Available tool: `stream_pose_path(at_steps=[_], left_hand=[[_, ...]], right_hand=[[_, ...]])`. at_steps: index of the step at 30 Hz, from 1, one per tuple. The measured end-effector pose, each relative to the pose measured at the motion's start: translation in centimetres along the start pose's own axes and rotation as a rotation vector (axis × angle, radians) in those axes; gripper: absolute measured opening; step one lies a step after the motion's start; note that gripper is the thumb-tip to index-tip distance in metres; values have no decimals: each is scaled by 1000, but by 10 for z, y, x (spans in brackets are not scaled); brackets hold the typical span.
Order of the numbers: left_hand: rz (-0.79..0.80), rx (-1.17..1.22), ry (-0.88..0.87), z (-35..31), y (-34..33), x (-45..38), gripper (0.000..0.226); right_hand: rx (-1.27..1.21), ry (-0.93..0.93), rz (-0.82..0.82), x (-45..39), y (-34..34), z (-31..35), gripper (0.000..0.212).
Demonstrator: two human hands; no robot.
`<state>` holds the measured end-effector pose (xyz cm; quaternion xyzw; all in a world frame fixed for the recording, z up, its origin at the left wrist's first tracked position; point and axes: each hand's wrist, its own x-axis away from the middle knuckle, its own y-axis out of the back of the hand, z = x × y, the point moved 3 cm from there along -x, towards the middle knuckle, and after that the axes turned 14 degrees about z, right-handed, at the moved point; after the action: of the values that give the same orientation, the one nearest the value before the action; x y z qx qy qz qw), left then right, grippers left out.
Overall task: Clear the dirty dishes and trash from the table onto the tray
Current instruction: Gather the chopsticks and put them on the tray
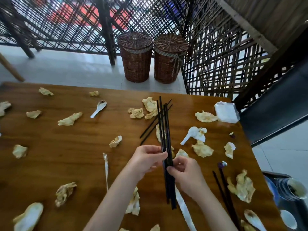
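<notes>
Hands meet at table [70,157] centre, left hand [146,160] and right hand [186,172] both pinching a bundle of black chopsticks [164,124] pointing to twelve o'clock; crumpled napkins [202,150] lie all round; spoon [98,108] at ten o'clock; loose chopstick pair [225,189] at four o'clock.

A single head-worn wide-angle camera looks forward and steeply down from above the near edge of the wooden table [50,155], close enough that both forearms enter from the bottom of the frame. The grip, where the left hand [146,160] and right hand [186,174] meet on the bundle of black chopsticks [164,130], sits just below and right of centre. Beyond it the view reaches the floor, two wicker baskets [135,57] and a lattice screen [225,55], whose straight lines bend toward the frame's edges
</notes>
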<state>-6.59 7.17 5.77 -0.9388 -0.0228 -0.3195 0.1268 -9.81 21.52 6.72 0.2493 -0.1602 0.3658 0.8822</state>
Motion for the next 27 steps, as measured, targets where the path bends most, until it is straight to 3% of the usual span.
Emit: stream_pose_path(at_steps=[27], left_hand=[[-62,67,-19,-1,-5,10,29]], right_hand=[[-30,19,32,7,-6,-12,6]])
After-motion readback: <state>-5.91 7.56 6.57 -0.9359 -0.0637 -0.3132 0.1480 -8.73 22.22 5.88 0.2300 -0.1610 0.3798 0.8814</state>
